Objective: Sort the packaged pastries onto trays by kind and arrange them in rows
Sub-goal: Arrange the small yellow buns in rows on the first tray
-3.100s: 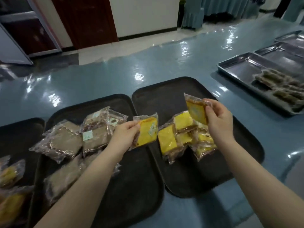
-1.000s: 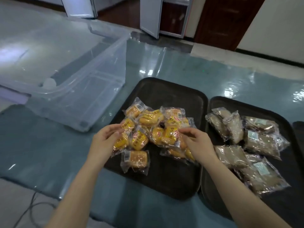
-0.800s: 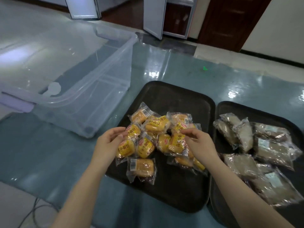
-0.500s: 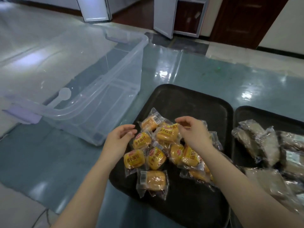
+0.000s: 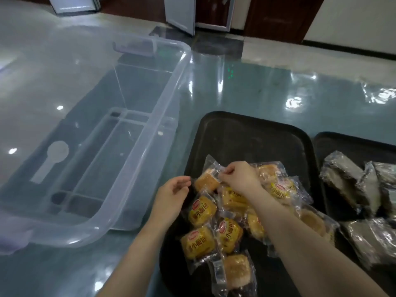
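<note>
Big blue-green table (image 5: 246,86) fills the view, glossy with light spots. At nine o'clock sits a clear plastic bin (image 5: 92,146), tilted open toward us, nothing visible inside but its ribbed floor. At five o'clock, a black tray (image 5: 252,136) with its far half bare and a loose heap of yellow bun packets (image 5: 202,211) crowded at the near end, some lying label up, some overlapping. At three o'clock, a second black tray (image 5: 342,140) just beside the first, carrying brown pastry packets (image 5: 347,181) in crinkled clear wrap.

Right hand (image 5: 240,176) is over the heap, thumb and fingers pinching the clear edge of one bun packet (image 5: 209,180) at the heap's eleven o'clock corner; that packet lies label down, plain golden side showing. Left hand (image 5: 171,194) hovers at the tray's left rim, just beside that same packet, fingers loosely curled and holding nothing; whether its fingertips touch the wrapper I can't tell.
</note>
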A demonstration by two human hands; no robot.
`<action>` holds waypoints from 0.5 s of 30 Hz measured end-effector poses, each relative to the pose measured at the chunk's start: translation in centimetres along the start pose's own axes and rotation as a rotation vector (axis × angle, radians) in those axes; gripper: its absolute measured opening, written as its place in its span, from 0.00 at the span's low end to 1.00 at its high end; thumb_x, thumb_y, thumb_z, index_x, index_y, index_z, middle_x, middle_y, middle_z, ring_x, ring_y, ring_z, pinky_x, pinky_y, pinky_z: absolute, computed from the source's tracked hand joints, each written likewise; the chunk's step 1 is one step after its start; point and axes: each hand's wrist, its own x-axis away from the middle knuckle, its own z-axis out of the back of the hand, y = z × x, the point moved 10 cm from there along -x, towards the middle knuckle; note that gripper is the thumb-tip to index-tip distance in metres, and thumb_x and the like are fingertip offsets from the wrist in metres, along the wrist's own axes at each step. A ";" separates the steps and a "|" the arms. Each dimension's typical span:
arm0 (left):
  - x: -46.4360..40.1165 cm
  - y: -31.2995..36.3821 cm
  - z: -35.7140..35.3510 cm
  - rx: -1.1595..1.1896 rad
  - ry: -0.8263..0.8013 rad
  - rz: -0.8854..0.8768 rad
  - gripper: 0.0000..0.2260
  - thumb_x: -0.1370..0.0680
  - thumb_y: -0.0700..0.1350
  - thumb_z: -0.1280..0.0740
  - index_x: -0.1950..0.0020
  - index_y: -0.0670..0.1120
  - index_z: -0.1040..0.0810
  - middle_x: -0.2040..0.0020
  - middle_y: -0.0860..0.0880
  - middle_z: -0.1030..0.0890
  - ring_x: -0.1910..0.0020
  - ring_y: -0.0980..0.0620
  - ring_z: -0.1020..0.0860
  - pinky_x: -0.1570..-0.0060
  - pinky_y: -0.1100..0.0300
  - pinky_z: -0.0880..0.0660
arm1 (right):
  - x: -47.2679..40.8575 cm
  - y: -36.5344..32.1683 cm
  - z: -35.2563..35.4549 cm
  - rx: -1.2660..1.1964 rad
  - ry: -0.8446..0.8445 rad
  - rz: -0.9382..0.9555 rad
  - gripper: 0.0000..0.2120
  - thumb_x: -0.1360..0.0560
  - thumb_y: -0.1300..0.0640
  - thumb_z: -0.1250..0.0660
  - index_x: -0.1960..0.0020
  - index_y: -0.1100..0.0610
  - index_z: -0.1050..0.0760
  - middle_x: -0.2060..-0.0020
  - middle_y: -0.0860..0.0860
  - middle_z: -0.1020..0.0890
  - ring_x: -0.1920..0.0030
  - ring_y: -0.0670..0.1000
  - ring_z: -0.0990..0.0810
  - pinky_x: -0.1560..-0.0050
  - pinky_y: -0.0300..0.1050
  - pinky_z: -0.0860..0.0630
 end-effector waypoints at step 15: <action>-3.3 9.8 -8.6 0.071 -0.077 -0.198 0.21 0.28 0.58 0.32 0.37 0.55 0.27 0.45 0.58 0.21 0.46 0.62 0.22 0.50 0.65 0.24 | 0.8 -2.0 5.6 -0.590 -0.079 0.386 0.11 0.28 0.62 0.29 0.52 0.47 0.24 0.50 0.44 0.17 0.51 0.42 0.18 0.53 0.42 0.19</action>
